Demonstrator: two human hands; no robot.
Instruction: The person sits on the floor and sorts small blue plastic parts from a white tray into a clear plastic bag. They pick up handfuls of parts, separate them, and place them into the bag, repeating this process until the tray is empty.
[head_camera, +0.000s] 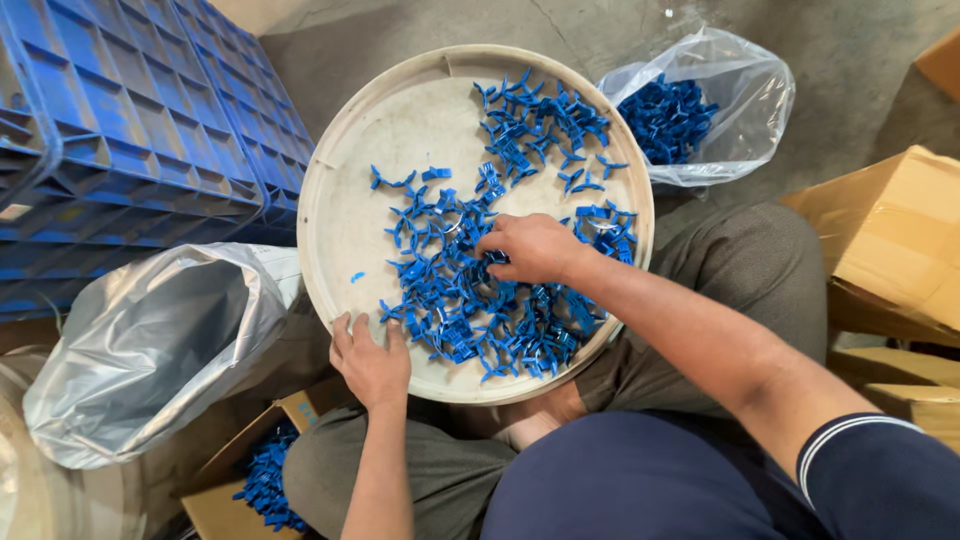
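A round cream tray (345, 215) rests on my lap, holding a spread of several small blue plastic clips (470, 300). My left hand (370, 358) grips the tray's near rim, fingers curled over the edge. My right hand (535, 248) lies palm down on the pile in the tray's middle, fingers bent into the clips; whether it holds any is hidden. More clips (540, 125) lie bunched at the far side of the tray.
A clear plastic bag (735, 95) with blue clips sits beyond the tray at right. Blue crates (130, 130) stand at left. A grey bag (150, 340) and a cardboard box (250, 480) with clips are near left; more cardboard boxes (890, 240) at right.
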